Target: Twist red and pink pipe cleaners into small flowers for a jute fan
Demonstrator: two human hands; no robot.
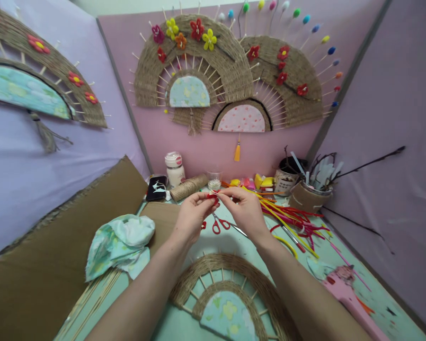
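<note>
A small red fuzzy flower with thin white stamens at its centre is up in front of me. My left hand pinches the flower between thumb and fingertips. The fingertips of my right hand close on the stamens from the other side. Below the hands, red-handled scissors lie on the table, with a small red piece beside them. Nearer to me lies a woven twine fan with a floral cloth centre, partly covered by my right forearm.
Pipe cleaners, a pink glue gun and a tub of sticks are on the right. Crumpled cloth and cardboard lie left. Behind stand a twine roll, a white bottle and a clear cup.
</note>
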